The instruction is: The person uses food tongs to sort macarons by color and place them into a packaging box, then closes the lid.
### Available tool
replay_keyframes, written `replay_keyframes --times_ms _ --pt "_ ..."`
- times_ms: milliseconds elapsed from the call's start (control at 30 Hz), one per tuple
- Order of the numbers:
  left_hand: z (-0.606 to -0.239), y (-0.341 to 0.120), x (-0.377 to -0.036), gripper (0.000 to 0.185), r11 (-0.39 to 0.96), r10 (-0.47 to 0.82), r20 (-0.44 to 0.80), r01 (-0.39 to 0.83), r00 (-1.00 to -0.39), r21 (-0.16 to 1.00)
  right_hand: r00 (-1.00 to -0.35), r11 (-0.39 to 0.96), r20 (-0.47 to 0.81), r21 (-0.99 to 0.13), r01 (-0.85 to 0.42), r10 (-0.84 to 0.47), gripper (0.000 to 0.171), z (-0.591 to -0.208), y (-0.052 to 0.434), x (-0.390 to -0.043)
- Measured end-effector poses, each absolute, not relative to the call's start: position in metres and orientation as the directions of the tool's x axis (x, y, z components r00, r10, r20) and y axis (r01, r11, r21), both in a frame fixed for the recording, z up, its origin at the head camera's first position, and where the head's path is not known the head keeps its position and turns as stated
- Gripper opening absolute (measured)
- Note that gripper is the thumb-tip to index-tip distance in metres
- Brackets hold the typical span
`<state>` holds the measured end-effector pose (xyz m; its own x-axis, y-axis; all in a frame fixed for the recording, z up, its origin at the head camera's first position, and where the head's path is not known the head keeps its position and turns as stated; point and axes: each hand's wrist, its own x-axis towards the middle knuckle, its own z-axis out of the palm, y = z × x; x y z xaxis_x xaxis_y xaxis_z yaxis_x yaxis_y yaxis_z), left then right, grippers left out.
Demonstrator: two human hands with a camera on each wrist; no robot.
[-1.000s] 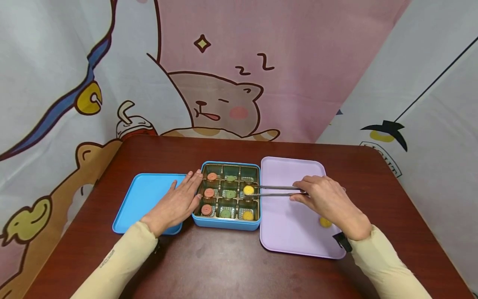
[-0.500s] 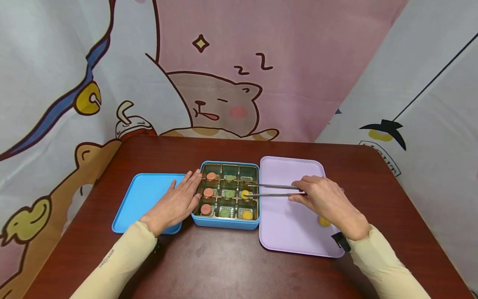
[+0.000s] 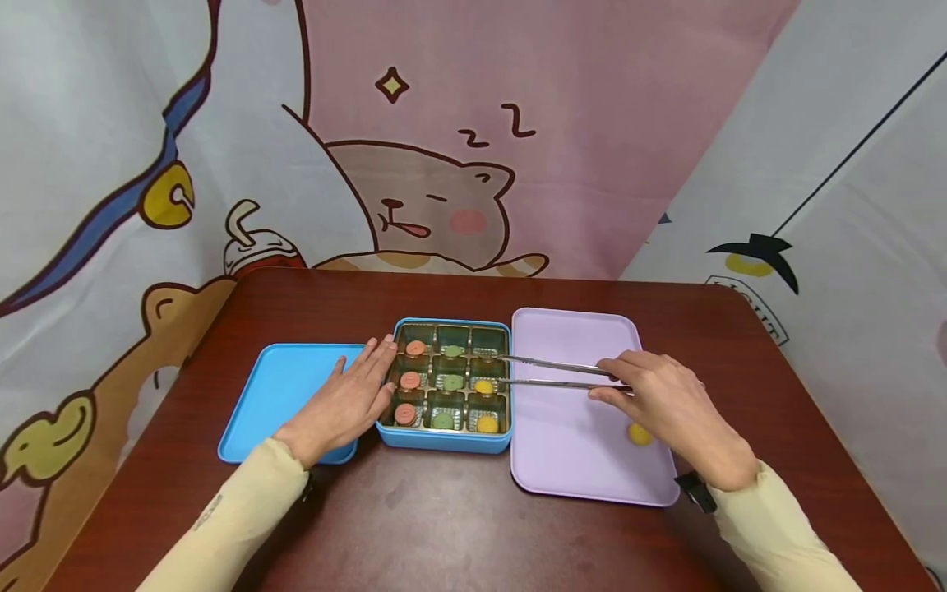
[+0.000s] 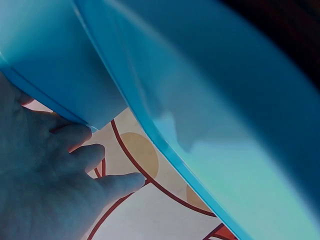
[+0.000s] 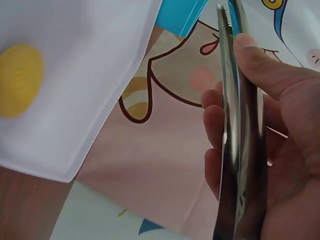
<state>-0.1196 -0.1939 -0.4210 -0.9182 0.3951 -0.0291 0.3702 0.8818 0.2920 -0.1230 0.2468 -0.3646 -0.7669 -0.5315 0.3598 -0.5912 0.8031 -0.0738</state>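
Note:
A blue box [image 3: 442, 444] with nine gold compartments holds three pink discs [image 3: 410, 381] in its left column, three green discs [image 3: 452, 381] in the middle column and two yellow discs [image 3: 483, 386] in the right column's middle and front cells. My left hand [image 3: 353, 396] lies flat against the box's left wall, its fingers [image 4: 75, 145] straight. My right hand [image 3: 658, 399] grips metal tongs [image 3: 555, 374], seen up close as tongs [image 5: 235, 125]. Their arms stand apart and hold nothing, with the tips at the box's right edge.
A lilac tray [image 3: 570, 460] lies right of the box with one yellow disc [image 3: 639, 433] on it, also visible as a yellow disc [image 5: 20, 80] in the right wrist view. A blue lid [image 3: 281, 386] lies left of the box, partly under my left hand. Cartoon curtains hang behind the brown table [image 3: 444, 526].
The tongs lowered the yellow disc into the middle-right compartment, let it go and drew back to the right. My left hand stayed where it was.

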Motion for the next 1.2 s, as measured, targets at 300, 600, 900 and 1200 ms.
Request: replay_keyframes --times_ms 300,600,900,1200 --pt "-0.421 -0.195 -0.119 0.064 0.878 0.404 -0.019 0.382 -0.915 0.287 -0.770 0.819 0.443 -0.126 -0.560 -0.459 0.073 -0.366 0.276 -0.106" --pt "-0.421 -0.195 -0.120 0.065 0.879 0.401 -0.033 0.374 -0.916 0.295 -0.823 0.834 0.384 -0.196 -0.515 -0.418 0.045 -0.370 0.305 -0.088" --pt "-0.421 -0.195 -0.120 0.065 0.877 0.407 -0.024 0.383 -0.913 0.289 -0.889 0.878 0.318 -0.241 -0.413 -0.330 0.047 -0.374 0.328 -0.076" --pt "-0.421 -0.196 -0.120 0.065 0.876 0.406 -0.031 0.380 -0.913 0.296 -0.929 0.921 0.265 -0.222 -0.321 -0.260 0.048 -0.380 0.348 -0.067"
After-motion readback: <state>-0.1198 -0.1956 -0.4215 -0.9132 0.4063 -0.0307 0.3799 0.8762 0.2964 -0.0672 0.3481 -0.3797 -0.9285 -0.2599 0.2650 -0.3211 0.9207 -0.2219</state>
